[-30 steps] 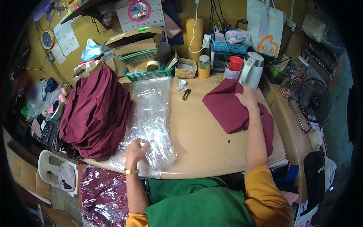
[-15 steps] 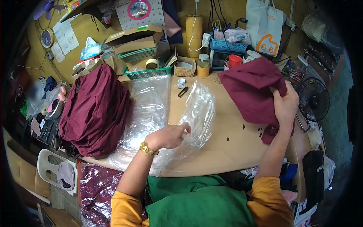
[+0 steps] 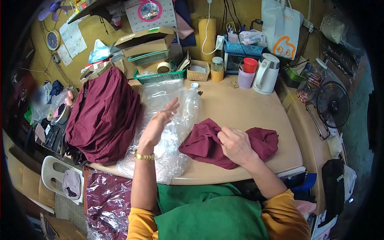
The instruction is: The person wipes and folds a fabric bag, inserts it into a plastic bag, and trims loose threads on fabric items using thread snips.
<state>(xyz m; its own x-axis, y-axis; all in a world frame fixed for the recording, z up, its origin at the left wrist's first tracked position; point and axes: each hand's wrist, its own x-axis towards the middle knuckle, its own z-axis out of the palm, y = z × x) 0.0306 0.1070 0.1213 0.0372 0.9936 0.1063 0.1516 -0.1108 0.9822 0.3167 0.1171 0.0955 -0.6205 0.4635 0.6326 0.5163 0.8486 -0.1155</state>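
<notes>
You are gripping the maroon cloth (image 3: 219, 155) near its middle, and it is lying bunched and creased sideways across the tan tabletop (image 3: 244, 104), its left end narrowing, its right end folding into a rounded lump. Beside you on the left, the clear plastic film (image 3: 173, 138) is spreading glossy and wrinkled, meeting the cloth and reaching the tabletop's near edge.

- You're in a small, packed cloth workshop (image 3: 96, 30), by every sign!
- Look across your counter (image 3: 228, 100): big maroon pile (image 3: 104, 120), clear plastic film (image 3: 168, 152) alongside, a maroon cloth (image 3: 202, 142) to the right!
- Down by your left, plastic-wrapped maroon fabric (image 3: 107, 200)!
- At the back, a tape roll (image 3: 163, 67) in a green basket (image 3: 160, 78), calendar (image 3: 168, 17) and clock (image 3: 53, 40) on the yellow wall (image 3: 94, 34)!
</notes>
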